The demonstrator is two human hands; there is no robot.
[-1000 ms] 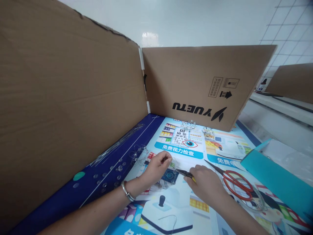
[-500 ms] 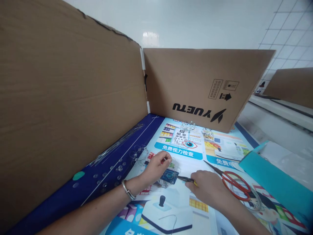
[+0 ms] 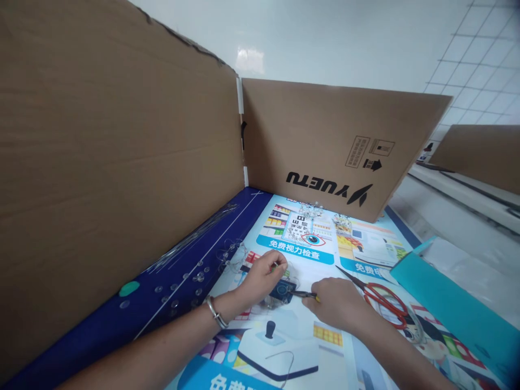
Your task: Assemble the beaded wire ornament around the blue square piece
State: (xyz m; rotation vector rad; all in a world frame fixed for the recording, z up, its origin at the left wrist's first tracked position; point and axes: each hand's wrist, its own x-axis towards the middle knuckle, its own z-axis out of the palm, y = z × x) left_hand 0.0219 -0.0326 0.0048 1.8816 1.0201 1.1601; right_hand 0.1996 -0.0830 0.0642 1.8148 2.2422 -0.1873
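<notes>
My left hand (image 3: 266, 273), a metal bangle on its wrist, has its fingers pinched together on a thin wire. The wire (image 3: 299, 281) curves in loose loops beside those fingers, over a dark blue printed patch. In my right hand (image 3: 337, 304) is a pair of pliers (image 3: 303, 294), gripped by the handles, yellow showing at the grip. The pliers' thin dark jaws point left, to the wire below my left fingertips; whether they clamp it is too small to tell. A clear tangle (image 3: 274, 301) lies under my left hand.
Red-handled scissors (image 3: 384, 299) lie right of my right hand, near a clear ring-shaped coil (image 3: 418, 331). Clear beads (image 3: 199, 277) and straight wires (image 3: 190, 238) lie left. Beaded pieces (image 3: 311, 211) sit at the back. Cardboard panels (image 3: 325, 130) stand behind and left; a teal box (image 3: 450, 303) is right.
The view has shifted slightly. My right hand and the pliers have moved a little to the left, nearer my left hand. The left hand keeps its pinch.
</notes>
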